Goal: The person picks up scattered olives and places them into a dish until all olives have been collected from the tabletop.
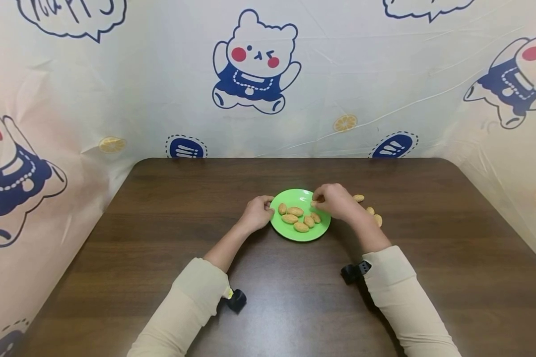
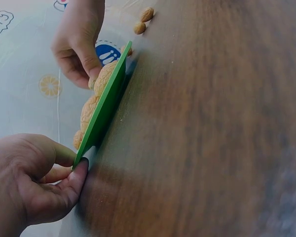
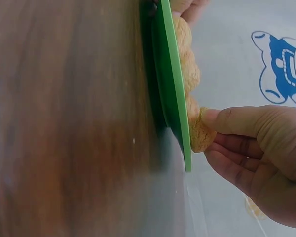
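A round green plate [image 1: 300,237] lies on the table with several tan, wrinkled peanuts in their shells [image 1: 290,218] on it. At its left rim my left hand [image 1: 256,214] grips the edge, thumb on one face and fingers on the other in the left wrist view. Over the plate's right side, my right hand [image 1: 335,201] pinches a peanut [image 3: 201,136] between thumb and fingers, low by the plate surface. In the head view that peanut is mostly hidden by the fingers.
Several more peanuts [image 1: 378,220] lie on the dark wooden table [image 1: 169,238] right of the plate, partly behind the right forearm. A printed cloth [image 1: 321,64] with cartoon bears hangs behind the table. Each wrist wears a small black camera [image 1: 237,301].
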A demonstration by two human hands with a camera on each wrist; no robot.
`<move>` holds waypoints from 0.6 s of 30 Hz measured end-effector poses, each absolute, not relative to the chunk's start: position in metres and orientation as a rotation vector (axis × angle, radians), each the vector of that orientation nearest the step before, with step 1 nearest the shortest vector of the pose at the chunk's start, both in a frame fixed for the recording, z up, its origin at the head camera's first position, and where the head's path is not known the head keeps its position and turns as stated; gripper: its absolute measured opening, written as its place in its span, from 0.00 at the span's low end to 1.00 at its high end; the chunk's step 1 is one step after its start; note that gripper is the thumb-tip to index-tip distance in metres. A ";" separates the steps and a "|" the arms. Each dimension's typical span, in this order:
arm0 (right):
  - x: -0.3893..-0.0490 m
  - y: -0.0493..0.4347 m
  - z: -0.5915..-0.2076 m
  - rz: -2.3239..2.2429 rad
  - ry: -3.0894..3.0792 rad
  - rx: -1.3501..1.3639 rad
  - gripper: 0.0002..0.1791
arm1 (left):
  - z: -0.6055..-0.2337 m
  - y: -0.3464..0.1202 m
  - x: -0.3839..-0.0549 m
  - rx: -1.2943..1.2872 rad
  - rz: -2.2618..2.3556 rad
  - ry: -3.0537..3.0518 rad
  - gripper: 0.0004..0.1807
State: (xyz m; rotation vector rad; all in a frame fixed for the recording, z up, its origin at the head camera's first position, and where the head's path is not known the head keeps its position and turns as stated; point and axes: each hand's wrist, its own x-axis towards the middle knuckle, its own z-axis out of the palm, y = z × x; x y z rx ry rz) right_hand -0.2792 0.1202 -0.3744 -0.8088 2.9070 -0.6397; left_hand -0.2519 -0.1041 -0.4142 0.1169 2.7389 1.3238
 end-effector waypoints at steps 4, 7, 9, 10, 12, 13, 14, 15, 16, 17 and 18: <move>-0.277 0.114 -0.373 -0.619 2.869 -0.852 0.06 | -0.414 -0.104 -0.252 0.115 1.318 2.739 0.21; -0.276 0.111 -0.372 -0.598 2.836 -0.869 0.05 | -0.415 -0.105 -0.252 0.115 1.317 2.742 0.21; -0.276 0.108 -0.372 -0.590 2.816 -0.880 0.05 | -0.415 -0.105 -0.252 0.115 1.319 2.741 0.21; -0.276 0.108 -0.372 -0.585 2.807 -0.879 0.05 | -0.416 -0.105 -0.252 0.113 1.320 2.739 0.21; -0.275 0.106 -0.371 -0.576 2.791 -0.869 0.05 | -0.416 -0.105 -0.252 0.113 1.322 2.736 0.20; -0.276 0.106 -0.371 -0.572 2.786 -0.864 0.06 | -0.416 -0.105 -0.253 0.112 1.322 2.734 0.20; -0.276 0.105 -0.371 -0.567 2.785 -0.860 0.06 | -0.416 -0.105 -0.253 0.112 1.323 2.734 0.21; -0.275 0.105 -0.371 -0.561 2.783 -0.851 0.07 | -0.416 -0.105 -0.253 0.111 1.323 2.733 0.21; -0.275 0.104 -0.371 -0.555 2.783 -0.842 0.07 | -0.415 -0.105 -0.253 0.112 1.323 2.731 0.21; -0.276 0.104 -0.371 -0.553 2.782 -0.837 0.08 | -0.414 -0.105 -0.252 0.113 1.324 2.731 0.21; -0.276 0.104 -0.371 -0.546 2.783 -0.835 0.08 | -0.414 -0.105 -0.252 0.112 1.325 2.731 0.21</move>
